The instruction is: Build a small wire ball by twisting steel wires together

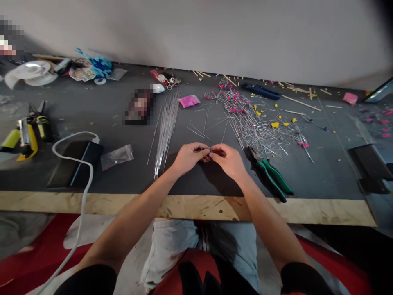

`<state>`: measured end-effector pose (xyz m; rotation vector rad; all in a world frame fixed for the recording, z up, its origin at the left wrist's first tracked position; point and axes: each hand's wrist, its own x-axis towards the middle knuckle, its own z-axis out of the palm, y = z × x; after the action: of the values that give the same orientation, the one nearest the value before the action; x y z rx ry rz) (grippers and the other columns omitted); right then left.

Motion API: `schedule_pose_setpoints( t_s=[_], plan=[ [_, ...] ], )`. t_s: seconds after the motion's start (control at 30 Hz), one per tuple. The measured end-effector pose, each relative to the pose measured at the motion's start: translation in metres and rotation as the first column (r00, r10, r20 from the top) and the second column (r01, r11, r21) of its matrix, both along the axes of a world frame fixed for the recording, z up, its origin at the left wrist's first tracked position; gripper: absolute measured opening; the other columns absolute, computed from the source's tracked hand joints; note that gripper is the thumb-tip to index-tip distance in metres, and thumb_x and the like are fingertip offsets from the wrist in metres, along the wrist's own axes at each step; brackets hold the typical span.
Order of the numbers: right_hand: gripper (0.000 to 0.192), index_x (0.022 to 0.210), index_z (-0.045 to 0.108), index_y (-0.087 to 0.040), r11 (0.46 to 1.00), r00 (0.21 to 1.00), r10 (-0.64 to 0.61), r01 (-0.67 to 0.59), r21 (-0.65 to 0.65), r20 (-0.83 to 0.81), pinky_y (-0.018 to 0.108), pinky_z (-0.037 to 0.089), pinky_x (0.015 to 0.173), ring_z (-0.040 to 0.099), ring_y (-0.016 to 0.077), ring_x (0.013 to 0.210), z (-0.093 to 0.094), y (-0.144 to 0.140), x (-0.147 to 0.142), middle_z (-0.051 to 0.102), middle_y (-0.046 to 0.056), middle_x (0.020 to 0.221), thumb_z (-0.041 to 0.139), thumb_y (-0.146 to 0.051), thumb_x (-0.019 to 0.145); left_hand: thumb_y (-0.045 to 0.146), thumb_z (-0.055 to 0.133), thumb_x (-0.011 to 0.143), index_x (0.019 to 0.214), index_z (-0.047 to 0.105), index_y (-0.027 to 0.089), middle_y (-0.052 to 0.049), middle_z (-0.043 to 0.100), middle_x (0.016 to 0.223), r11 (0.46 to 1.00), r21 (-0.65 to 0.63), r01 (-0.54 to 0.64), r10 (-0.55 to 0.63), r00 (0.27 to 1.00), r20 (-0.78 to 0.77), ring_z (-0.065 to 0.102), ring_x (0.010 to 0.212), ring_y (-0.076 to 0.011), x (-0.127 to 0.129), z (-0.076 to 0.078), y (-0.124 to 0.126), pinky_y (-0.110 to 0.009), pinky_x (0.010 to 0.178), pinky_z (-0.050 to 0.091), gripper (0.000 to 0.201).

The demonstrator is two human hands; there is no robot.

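My left hand (188, 157) and my right hand (229, 160) meet over the middle of the dark table, fingertips pinched together on a small bent piece of wire (206, 150). The wire piece is thin and mostly hidden by my fingers. A bundle of straight wires (166, 127) lies just left of my left hand. Green-handled pliers (272, 174) lie just right of my right hand.
A heap of cut wires with pink and yellow bits (254, 123) spreads at the back right. A phone with a white cable (75, 162) and a yellow tool (26, 135) sit at the left. The table's wooden front edge (92, 203) runs below my wrists.
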<state>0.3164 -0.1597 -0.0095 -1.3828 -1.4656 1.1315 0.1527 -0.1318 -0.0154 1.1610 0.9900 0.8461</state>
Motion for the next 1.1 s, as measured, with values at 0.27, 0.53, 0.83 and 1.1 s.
schedule_pose_setpoints(
  t_s=[0.27,0.53,0.83,1.1],
  plan=[
    [0.021,0.093,0.066,-0.02,0.969,0.976,-0.177,0.151,0.195,0.125,0.03,0.051,0.073,0.065,0.0176,0.08,-0.009,-0.004,-0.017,0.069,0.006,0.091,0.054,-0.034,0.083,0.033,0.069,0.072,0.083,0.062,0.011,-0.002,0.064,0.064,0.989,-0.099,-0.111,0.121,0.986,0.113,0.062,0.057,-0.0109,0.006,0.0,-0.005,-0.025,0.058,0.054,0.026],
    [0.018,0.081,0.062,-0.019,0.975,0.955,-0.223,0.222,-0.029,-0.194,0.03,0.048,0.068,0.059,0.0148,0.067,-0.007,0.0,-0.022,0.064,0.001,0.071,0.056,-0.035,0.08,0.031,0.067,0.073,0.085,0.066,0.013,-0.002,0.066,0.07,0.995,0.014,-0.094,0.091,0.985,0.148,0.062,0.064,-0.0113,0.007,-0.003,-0.006,-0.027,0.066,0.054,0.022],
    [0.011,0.067,0.064,-0.018,0.928,0.713,-0.263,0.002,-0.374,-0.65,0.028,0.048,0.078,0.059,0.0108,0.069,0.007,0.002,-0.015,0.063,-0.003,0.067,0.071,-0.027,0.065,0.03,0.064,0.077,0.086,0.069,0.015,-0.003,0.069,0.075,0.987,0.16,-0.015,0.015,1.0,0.003,0.063,0.07,-0.0126,0.003,0.0,-0.005,-0.028,0.071,0.05,0.018],
    [0.016,0.073,0.063,-0.021,0.946,0.733,-0.296,0.138,-0.293,-0.612,0.029,0.049,0.075,0.059,0.0117,0.07,0.004,0.004,-0.015,0.063,-0.002,0.072,0.07,-0.035,0.069,0.034,0.069,0.072,0.085,0.067,0.015,-0.004,0.069,0.079,0.988,0.075,-0.133,0.122,0.982,0.143,0.063,0.074,-0.0132,0.004,-0.006,-0.002,-0.03,0.076,0.051,0.023]
  ],
)
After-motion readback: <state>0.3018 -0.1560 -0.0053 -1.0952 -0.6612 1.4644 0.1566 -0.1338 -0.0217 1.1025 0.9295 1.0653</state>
